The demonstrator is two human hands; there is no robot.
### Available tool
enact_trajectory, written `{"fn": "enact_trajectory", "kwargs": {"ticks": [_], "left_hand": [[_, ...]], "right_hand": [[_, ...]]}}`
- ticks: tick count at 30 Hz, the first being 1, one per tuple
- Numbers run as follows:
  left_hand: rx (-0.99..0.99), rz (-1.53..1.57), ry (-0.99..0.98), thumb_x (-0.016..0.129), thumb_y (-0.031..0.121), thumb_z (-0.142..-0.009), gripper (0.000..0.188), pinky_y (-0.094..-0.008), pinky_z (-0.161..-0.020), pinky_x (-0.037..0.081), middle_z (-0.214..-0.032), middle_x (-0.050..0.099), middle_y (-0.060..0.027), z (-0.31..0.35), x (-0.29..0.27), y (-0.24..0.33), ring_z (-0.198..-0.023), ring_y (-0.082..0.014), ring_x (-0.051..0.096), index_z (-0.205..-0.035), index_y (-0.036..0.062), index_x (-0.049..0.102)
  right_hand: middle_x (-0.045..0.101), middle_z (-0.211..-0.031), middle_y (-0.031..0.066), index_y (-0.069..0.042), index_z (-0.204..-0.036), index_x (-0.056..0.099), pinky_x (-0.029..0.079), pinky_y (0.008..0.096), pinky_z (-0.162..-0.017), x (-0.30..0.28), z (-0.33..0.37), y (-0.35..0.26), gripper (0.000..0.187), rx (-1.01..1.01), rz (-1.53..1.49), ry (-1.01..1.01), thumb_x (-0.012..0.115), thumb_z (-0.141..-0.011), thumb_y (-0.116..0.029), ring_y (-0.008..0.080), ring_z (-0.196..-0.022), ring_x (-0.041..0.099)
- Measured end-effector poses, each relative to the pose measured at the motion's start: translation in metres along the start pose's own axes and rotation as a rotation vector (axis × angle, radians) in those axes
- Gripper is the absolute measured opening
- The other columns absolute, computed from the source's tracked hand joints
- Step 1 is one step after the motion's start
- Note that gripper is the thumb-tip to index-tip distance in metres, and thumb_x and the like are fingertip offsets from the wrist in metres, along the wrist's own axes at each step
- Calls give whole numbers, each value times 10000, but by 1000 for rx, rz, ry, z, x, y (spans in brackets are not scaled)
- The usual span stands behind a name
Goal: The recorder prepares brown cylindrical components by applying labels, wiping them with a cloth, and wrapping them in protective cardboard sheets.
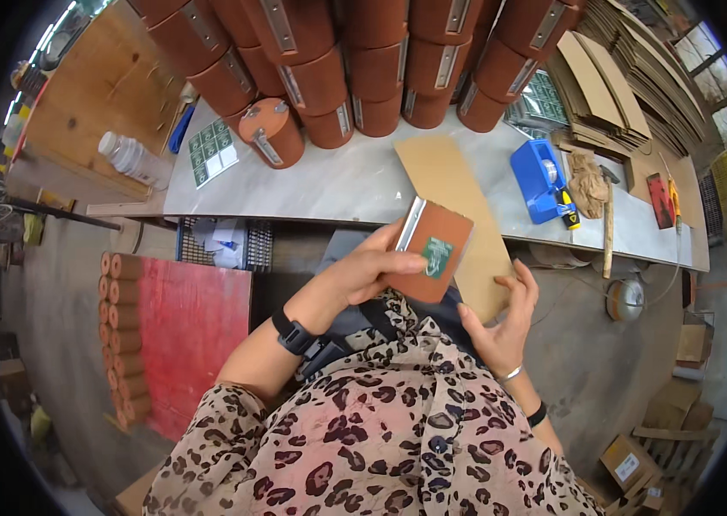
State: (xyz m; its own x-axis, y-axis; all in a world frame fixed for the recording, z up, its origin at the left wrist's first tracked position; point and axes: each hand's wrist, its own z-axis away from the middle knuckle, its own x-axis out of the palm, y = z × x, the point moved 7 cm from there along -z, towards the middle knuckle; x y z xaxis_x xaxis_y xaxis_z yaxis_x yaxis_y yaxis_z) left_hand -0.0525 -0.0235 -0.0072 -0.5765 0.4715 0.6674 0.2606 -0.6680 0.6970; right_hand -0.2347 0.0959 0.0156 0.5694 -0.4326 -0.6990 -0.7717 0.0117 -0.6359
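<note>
In my left hand (368, 267) is a short reddish-brown cylinder (452, 230) with a metal strip along one edge. My fingers wrap its left side, and the thumb presses on a green label (437, 256) on its face. My right hand (503, 318) is just to the right of it, holding nothing, thumb and fingers apart and curved. A long tan cardboard sheet (458, 176) lies partly on the table and reaches over its front edge, passing behind the cylinder. The right fingertips are close to the sheet's right edge; whether they touch it I cannot tell.
Stacked reddish-brown cylinders (320, 86) with metal strips line the table's back (329, 185). Sheets of green labels (213, 152) lie left. A blue bin (538, 181), yellow-black tool (567, 209) and hammer (609, 219) sit right, below piled cardboard (604, 86). A red board (191, 344) stands lower left.
</note>
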Motion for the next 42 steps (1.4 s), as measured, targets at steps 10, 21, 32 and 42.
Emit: {"fn": "enact_trajectory", "kwargs": {"ticks": [10,21,32,42], "left_hand": [[99,-215,281,749,195,-832,726,-363,-1027,477,-1297,595,-134,20,-39,30,-1178,-221,604,-1428,-38,408],[263,-1226,258,880,256,-622,845,-318,-929,496,-1204,633,-150,-31,-11,84,-1068,-213,632,-1341,-7,522],[289,-1397,277,866,299,-593,826,-353,-903,521,-1133,686,-191,-54,-8,80,-1032,-278,675,-1302,-1,567],[428,-1593,251,822,372,-718,769,-390,-952,485,-1188,628,-218,-51,2,73,-1104,-335,616,-1319,-16,541]], "right_hand": [[610,-1288,141,-64,-1147,714,497,412,-872,32,-28,-31,540,-425,24,-200,625,-629,59,339,-946,561],[631,-1248,140,-32,-1117,710,492,407,-874,33,-31,-25,471,-353,-10,-197,642,-657,47,325,-939,555],[643,-1232,117,-36,-1113,715,474,401,-865,36,-34,-16,479,-341,4,-227,617,-653,52,305,-937,554],[657,-1199,115,-47,-1115,717,471,401,-855,35,-39,-16,470,-354,-1,-250,635,-662,45,300,-932,564]]}}
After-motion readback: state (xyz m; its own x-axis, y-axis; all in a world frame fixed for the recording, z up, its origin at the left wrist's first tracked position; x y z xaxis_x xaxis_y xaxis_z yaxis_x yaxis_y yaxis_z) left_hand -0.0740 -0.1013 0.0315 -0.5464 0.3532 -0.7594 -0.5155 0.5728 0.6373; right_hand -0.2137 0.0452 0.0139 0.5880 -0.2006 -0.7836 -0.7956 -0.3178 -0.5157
